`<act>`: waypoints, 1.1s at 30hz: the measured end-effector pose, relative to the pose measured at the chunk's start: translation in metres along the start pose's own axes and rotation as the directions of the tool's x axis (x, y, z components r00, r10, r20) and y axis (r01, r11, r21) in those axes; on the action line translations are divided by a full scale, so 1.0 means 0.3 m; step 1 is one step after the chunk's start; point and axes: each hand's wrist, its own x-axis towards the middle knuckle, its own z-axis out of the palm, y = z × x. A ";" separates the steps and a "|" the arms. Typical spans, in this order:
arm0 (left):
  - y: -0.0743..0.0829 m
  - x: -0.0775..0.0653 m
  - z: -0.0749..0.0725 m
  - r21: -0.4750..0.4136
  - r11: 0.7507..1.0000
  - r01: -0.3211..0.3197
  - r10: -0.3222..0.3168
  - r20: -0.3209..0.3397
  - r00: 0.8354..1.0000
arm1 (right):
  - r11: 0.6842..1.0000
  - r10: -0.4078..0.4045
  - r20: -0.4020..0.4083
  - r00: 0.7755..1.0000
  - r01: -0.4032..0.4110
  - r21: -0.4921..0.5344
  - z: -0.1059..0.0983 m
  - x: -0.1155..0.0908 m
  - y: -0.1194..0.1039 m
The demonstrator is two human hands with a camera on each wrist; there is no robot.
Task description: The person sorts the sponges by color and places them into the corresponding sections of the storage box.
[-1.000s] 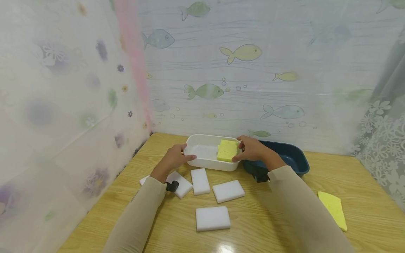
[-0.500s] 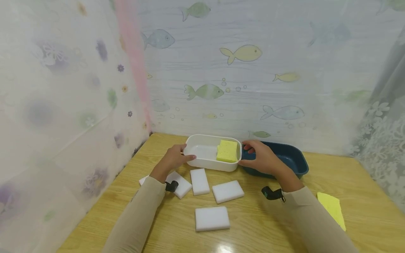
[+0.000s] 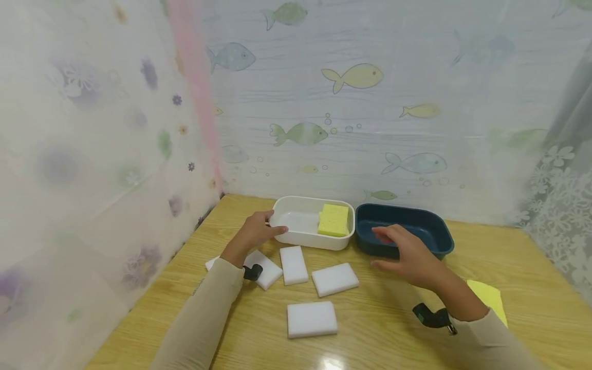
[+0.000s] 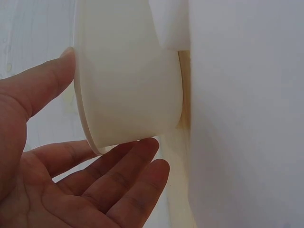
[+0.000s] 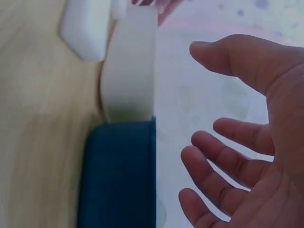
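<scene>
At the back of the table, my left hand (image 3: 254, 229) holds the left end of a white basin (image 3: 307, 240), thumb at its front rim. The left wrist view shows the thumb against the rim and the fingers along the end wall. Inside the basin's right end lie yellow sponges (image 3: 334, 221), one stacked on another. My right hand (image 3: 411, 259) hovers with nothing in it, fingers and thumb spread apart, in front of a dark blue basin (image 3: 368, 247). This basin stands right beside the white one.
Several white sponges (image 3: 312, 319) lie on the wooden table (image 3: 370, 339) in front of the white basin. A flat yellow sponge (image 3: 490, 298) lies at the right, partly behind the right forearm. Patterned curtains (image 3: 296, 103) hang behind and at the left.
My right hand has let go of the yellow sponge in the white basin and moved right and toward me, past the blue basin's front. The left hand has stayed at the white basin.
</scene>
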 end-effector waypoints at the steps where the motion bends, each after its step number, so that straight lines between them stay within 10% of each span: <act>1: 0.000 0.001 0.000 0.001 1.000 -0.001 0.001 -0.001 1.000 | 1.000 -0.002 -0.007 1.000 0.002 -0.008 -0.005 -0.019 0.001; 18: -0.003 -0.004 -0.004 -0.002 1.000 0.013 -0.013 0.009 1.000 | 0.984 0.178 0.069 0.982 -0.178 -0.001 -0.137 -0.289 0.120; 33: -0.003 0.001 0.002 -0.017 1.000 0.025 -0.025 0.014 1.000 | 0.909 0.408 0.174 0.896 -0.416 0.012 -0.258 -0.522 0.366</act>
